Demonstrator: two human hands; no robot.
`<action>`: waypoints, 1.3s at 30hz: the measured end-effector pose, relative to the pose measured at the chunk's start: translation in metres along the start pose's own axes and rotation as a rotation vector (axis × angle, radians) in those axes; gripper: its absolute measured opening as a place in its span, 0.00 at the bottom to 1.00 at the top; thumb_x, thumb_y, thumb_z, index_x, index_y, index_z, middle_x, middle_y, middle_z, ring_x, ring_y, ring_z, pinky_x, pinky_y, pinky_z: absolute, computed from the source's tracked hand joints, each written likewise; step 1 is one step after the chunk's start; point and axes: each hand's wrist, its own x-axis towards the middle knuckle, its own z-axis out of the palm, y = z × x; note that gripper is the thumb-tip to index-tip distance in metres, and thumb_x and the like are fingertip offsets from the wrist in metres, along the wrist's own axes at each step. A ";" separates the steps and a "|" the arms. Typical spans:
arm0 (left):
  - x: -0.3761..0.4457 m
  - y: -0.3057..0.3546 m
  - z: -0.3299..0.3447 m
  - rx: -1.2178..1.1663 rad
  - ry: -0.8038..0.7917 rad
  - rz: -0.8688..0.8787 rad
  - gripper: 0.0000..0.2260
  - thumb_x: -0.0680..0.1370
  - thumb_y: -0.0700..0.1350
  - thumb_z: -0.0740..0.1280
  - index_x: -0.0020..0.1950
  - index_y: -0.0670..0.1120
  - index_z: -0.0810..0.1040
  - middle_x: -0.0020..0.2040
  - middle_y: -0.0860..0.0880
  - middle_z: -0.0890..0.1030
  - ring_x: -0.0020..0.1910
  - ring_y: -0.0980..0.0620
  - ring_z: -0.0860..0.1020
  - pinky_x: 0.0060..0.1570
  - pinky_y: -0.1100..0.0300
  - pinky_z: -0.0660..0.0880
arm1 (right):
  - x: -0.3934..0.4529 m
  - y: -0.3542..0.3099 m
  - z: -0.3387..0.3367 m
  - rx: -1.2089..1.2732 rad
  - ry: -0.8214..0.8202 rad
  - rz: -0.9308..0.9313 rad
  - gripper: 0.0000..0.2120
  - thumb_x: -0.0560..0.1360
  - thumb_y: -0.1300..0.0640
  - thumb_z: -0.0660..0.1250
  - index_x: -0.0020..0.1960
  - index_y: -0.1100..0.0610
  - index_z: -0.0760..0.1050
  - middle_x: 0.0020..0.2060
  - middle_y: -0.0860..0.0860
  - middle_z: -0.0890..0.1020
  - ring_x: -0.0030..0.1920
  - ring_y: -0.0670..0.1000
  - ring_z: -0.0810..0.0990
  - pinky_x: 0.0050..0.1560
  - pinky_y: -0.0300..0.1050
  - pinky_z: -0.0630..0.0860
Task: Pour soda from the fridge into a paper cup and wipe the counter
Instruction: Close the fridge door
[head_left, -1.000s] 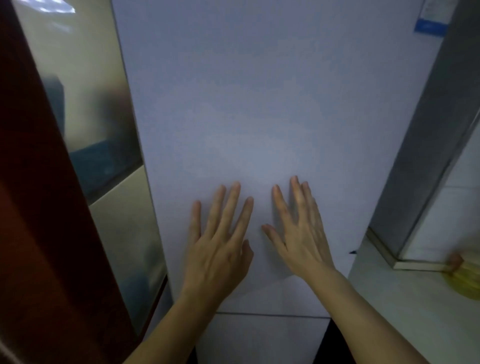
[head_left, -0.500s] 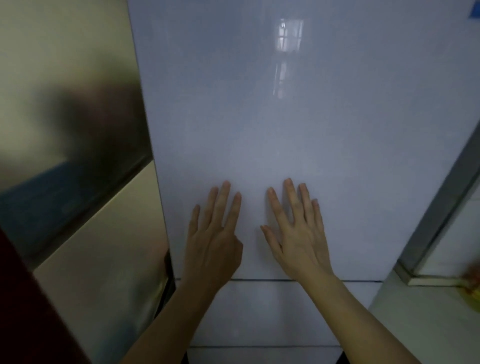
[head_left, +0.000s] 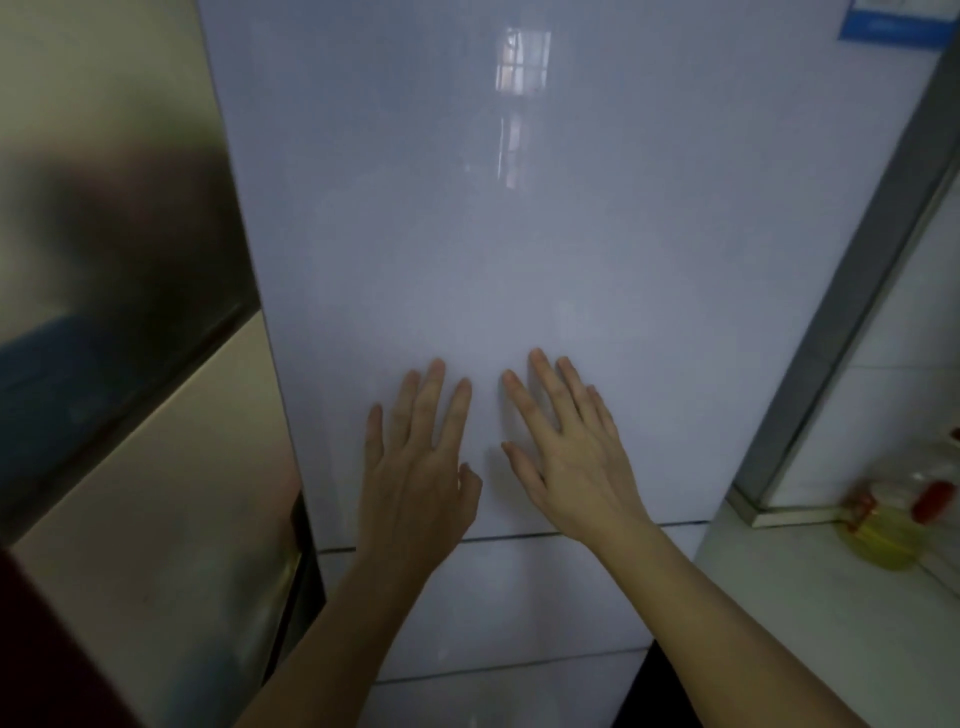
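Note:
A tall white fridge (head_left: 545, 234) fills the middle of the head view, its glossy upper door closed. My left hand (head_left: 415, 467) and my right hand (head_left: 569, 449) lie side by side with straight fingers against the lower part of that door, just above the seam to the drawer below. Neither hand holds anything. No soda, paper cup or cloth is in view.
A pale counter (head_left: 810, 613) runs along the right of the fridge, with a yellow bottle (head_left: 883, 535) with red parts at its back. A shiny metal and beige panel (head_left: 130, 364) stands to the left. A grey frame (head_left: 852, 291) borders the fridge's right side.
The view has shifted so the fridge door sits more central and the counter's bottle shows again. Both hands stay flat on the door in nearly the same spot.

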 end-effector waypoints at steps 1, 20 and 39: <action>-0.004 0.006 0.003 -0.022 0.005 0.027 0.39 0.72 0.46 0.72 0.81 0.46 0.60 0.82 0.42 0.57 0.80 0.40 0.56 0.73 0.34 0.61 | -0.008 0.004 -0.001 0.010 -0.017 0.004 0.30 0.82 0.43 0.53 0.80 0.48 0.49 0.80 0.52 0.49 0.79 0.54 0.47 0.77 0.58 0.53; -0.059 0.235 0.117 -0.373 -0.416 0.401 0.26 0.76 0.54 0.58 0.72 0.47 0.75 0.67 0.44 0.79 0.66 0.40 0.77 0.64 0.42 0.75 | -0.261 0.156 -0.034 0.005 -0.247 0.685 0.28 0.78 0.39 0.52 0.74 0.49 0.67 0.71 0.54 0.72 0.70 0.57 0.70 0.68 0.58 0.69; -0.138 0.600 0.119 -0.884 -0.612 1.196 0.25 0.76 0.57 0.57 0.71 0.52 0.75 0.69 0.52 0.78 0.68 0.47 0.76 0.67 0.47 0.71 | -0.502 0.220 -0.207 -0.483 -0.072 1.551 0.26 0.78 0.38 0.54 0.73 0.46 0.66 0.70 0.49 0.72 0.71 0.53 0.68 0.72 0.55 0.65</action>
